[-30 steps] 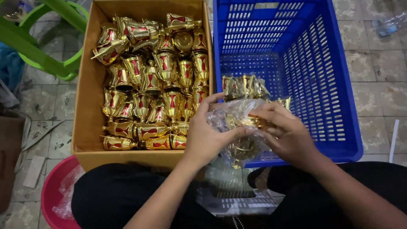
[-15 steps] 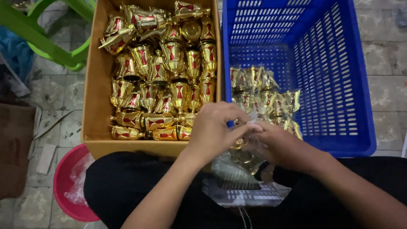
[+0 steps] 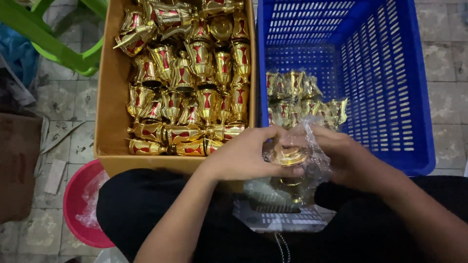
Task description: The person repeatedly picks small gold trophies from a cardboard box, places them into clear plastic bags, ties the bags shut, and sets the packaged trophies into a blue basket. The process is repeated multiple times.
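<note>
Left hand: the left hand [image 3: 246, 153] is curled around the side of a small gold pot [image 3: 291, 168], thumb and fingers closed on it over a clear plastic bag [image 3: 312, 146] that wraps it.
Right hand: the right hand [image 3: 348, 156] grips the same clear plastic bag from the other side, fingers bent in and pinching the film against the gold pot.
Gold pot: it sits upright between both hands, above the person's lap, just in front of the near wall of the blue crate [image 3: 390, 97] and beside the near right corner of the cardboard box [image 3: 109, 97].
Lap: more clear bags [image 3: 278, 214] lie flat on the dark trousers [image 3: 161, 214] directly beneath the hands.
Blue crate: bagged pots [image 3: 297, 97] lie in a small cluster at its near left corner; the far half and the right side of its floor are bare, leaving open room there.
Cardboard box: it is packed almost wall to wall with unwrapped gold-and-red pots [image 3: 195, 83], lying and standing close together, with little free space.
Between box and crate: their walls stand touching or nearly so; I cannot tell which.
Left side: a red basin [image 3: 80, 214] holding crumpled plastic sits by the left knee, at the box's near left corner.
Far left: a green plastic stool [image 3: 58, 44] stands on the tiled floor [image 3: 448, 63] beside the box's far left corner.
</note>
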